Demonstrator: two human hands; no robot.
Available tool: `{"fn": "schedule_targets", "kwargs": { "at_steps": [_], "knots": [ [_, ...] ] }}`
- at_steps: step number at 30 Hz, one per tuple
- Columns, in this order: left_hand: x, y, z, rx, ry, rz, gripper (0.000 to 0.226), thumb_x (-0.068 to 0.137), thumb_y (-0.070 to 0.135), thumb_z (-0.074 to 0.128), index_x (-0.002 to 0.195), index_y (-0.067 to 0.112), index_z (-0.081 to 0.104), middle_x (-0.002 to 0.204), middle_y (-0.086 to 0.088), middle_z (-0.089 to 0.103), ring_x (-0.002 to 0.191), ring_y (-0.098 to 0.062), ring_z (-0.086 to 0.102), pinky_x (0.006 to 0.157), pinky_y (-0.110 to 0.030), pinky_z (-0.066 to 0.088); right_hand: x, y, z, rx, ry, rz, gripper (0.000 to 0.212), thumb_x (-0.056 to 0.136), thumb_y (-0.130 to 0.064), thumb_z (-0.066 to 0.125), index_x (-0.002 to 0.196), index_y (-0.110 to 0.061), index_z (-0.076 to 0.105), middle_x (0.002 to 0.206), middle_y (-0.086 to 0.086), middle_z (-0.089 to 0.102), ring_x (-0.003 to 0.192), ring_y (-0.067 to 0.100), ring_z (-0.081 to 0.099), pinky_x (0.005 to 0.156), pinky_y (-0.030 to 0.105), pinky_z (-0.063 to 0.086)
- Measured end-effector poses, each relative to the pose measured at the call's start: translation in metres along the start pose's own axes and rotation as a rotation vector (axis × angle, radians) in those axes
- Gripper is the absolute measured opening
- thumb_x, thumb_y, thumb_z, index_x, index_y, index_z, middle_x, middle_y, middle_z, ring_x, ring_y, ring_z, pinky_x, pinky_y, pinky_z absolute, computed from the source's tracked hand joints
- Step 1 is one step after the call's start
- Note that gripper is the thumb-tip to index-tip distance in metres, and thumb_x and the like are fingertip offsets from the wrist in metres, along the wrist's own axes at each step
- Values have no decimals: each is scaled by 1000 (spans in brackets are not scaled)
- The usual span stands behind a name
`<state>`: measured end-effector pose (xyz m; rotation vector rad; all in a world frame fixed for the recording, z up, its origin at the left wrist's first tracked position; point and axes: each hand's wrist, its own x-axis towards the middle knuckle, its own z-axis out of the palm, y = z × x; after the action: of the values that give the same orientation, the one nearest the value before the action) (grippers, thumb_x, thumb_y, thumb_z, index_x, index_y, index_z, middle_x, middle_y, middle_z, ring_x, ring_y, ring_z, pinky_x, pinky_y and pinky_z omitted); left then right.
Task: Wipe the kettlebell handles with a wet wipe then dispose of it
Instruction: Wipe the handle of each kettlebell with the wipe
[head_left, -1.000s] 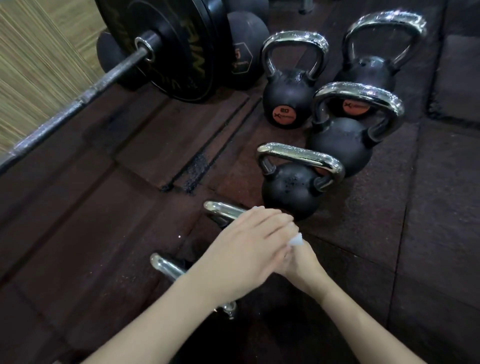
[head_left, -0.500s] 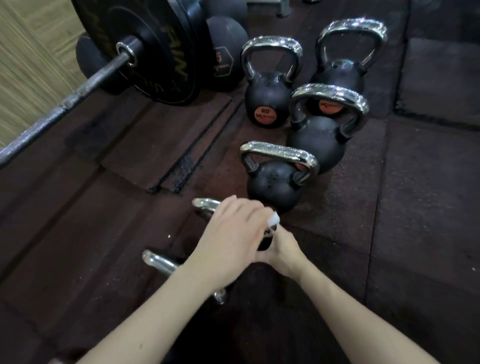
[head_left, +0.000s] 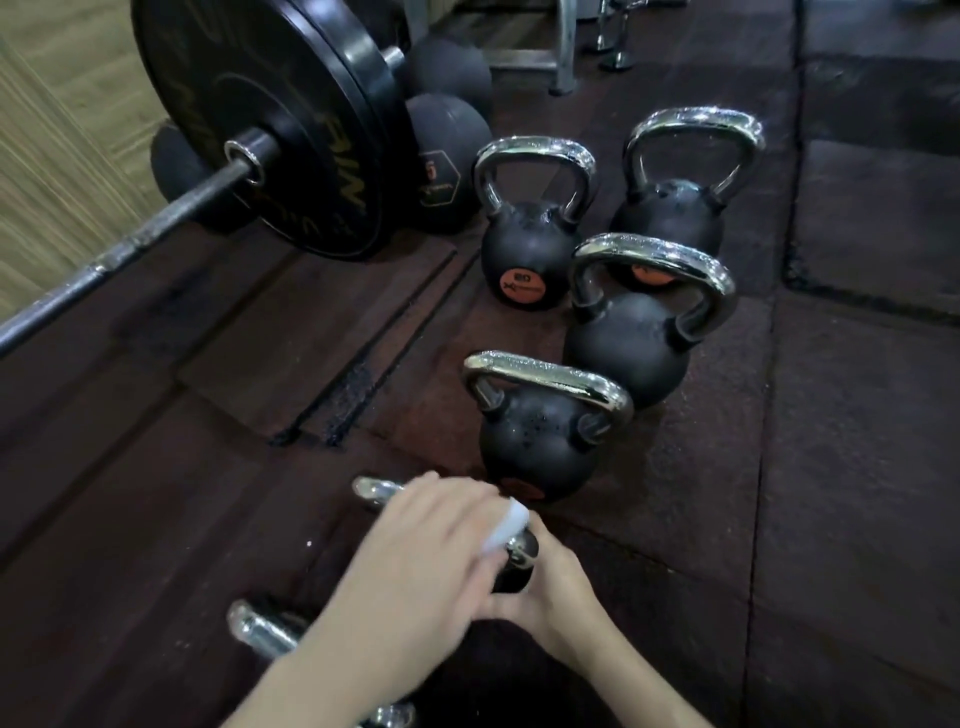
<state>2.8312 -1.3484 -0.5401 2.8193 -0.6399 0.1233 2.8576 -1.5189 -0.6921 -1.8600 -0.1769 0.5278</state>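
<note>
Several black kettlebells with chrome handles stand in a row on the dark rubber floor. My left hand (head_left: 415, 561) lies over the handle (head_left: 374, 488) of the second-nearest one and holds a white wet wipe (head_left: 506, 530) against it; the hand is blurred. My right hand (head_left: 556, 597) grips the same kettlebell (head_left: 514, 577) at its right side, below the handle's end. My left forearm crosses the chrome handle (head_left: 260, 629) of the nearest kettlebell. Further kettlebells (head_left: 535, 447) (head_left: 623, 348) (head_left: 524, 254) (head_left: 670, 218) stand beyond, untouched.
A barbell with a large black plate (head_left: 270, 119) and a steel bar (head_left: 130, 244) lies to the left. Dark medicine balls (head_left: 447, 171) sit behind the plate. Metal rack legs (head_left: 566, 47) stand at the top. Rubber floor tiles (head_left: 857, 467) stretch to the right.
The view has tilted up, so my hands sit lower in the frame. My left hand stays on the same handle, and more of the wipe shows at its fingertips.
</note>
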Motion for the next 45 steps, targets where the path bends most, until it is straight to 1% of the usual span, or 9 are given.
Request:
{"fn": "schedule_targets", "kwargs": {
  "at_steps": [3,7,12,18,22,29,35,39,45],
  "knots": [
    [5,-4,2,-141,-14,73,34,97,23,56,127,27,70,131,13,71,119,-9,66,113,-30,38,1,1,-7,-70,31,-30,106,49,-51,95,144,-41,50,134,-23,65,124,-7,59,108,28,50],
    [21,-16,-26,-470,155,-272,32,108,16,58,117,45,68,119,35,71,112,13,66,96,-7,44,4,6,-42,-36,238,-26,84,42,-65,94,115,-36,65,116,-17,72,113,-3,65,103,27,51],
    [60,-41,-35,-582,374,-450,29,107,11,59,118,31,76,117,24,77,117,9,67,101,-4,43,17,2,-95,-22,380,-86,91,51,-39,103,128,-40,55,128,-24,60,122,-12,53,98,2,38],
    [119,-64,5,-228,274,-225,37,106,23,46,133,20,72,143,6,65,142,-18,55,120,-34,39,54,-7,-108,17,295,-77,93,48,-35,105,122,-60,54,123,-35,64,118,-22,54,97,2,40],
    [135,-39,19,-104,43,-143,57,104,41,36,145,11,62,151,-10,61,145,-31,51,125,-33,25,61,0,-104,47,307,-61,93,44,-42,105,125,-48,61,123,-25,70,118,-13,60,98,11,45],
    [146,14,33,67,-7,186,54,107,33,37,150,9,58,154,-10,58,147,-29,52,125,-44,32,58,-4,-105,19,276,-60,77,55,-54,93,122,-50,55,118,-42,63,111,-16,60,82,2,46],
    [146,-42,3,17,-81,34,27,106,26,42,117,23,66,113,5,70,115,-27,68,98,-43,50,61,0,-104,61,297,-56,92,47,-30,106,125,-45,59,114,-41,67,113,-24,56,88,-4,39],
    [125,-72,3,-177,57,-235,51,113,40,26,128,19,69,109,7,70,109,-14,61,103,-40,45,59,1,-105,48,288,-54,97,46,-39,105,130,-43,58,121,-29,68,119,-21,53,92,-4,38],
    [161,-3,31,115,-15,200,37,98,23,49,130,16,67,114,-4,69,109,-32,66,100,-49,48,61,-2,-105,30,298,-33,81,50,-41,101,119,-46,59,107,-35,70,106,-20,60,82,-2,42]
  ]
}}
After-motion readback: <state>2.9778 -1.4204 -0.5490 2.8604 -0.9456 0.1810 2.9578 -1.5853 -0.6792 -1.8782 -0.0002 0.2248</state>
